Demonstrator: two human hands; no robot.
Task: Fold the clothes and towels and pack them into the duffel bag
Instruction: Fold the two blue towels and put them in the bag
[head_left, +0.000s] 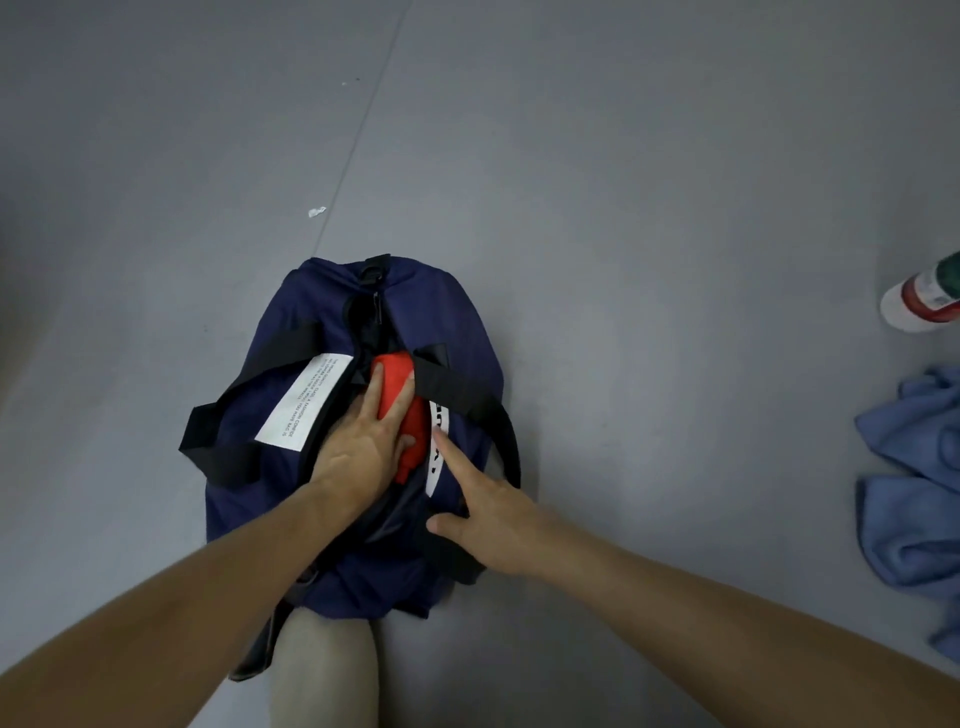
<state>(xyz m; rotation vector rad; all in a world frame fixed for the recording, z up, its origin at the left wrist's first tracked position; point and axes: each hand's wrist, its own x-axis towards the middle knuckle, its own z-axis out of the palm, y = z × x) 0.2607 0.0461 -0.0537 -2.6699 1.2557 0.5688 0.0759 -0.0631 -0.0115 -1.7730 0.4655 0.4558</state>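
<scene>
A navy duffel bag (457, 332) with black straps lies on the grey floor in front of me, its top zip open. A folded red garment (413, 415) sits in the opening. My left hand (363, 441) presses on the red garment with straight fingers, partly inside the bag. My right hand (488, 514) rests on the bag's right side, its index finger stretched toward the opening's edge and its thumb spread. A white label (306, 400) with black print lies on the bag's left flap.
A crumpled blue towel (919, 483) lies on the floor at the right edge. A white bottle with red and green bands (919, 301) lies at the far right. A small white scrap (317, 211) sits on the floor seam. My knee (322, 670) is below the bag.
</scene>
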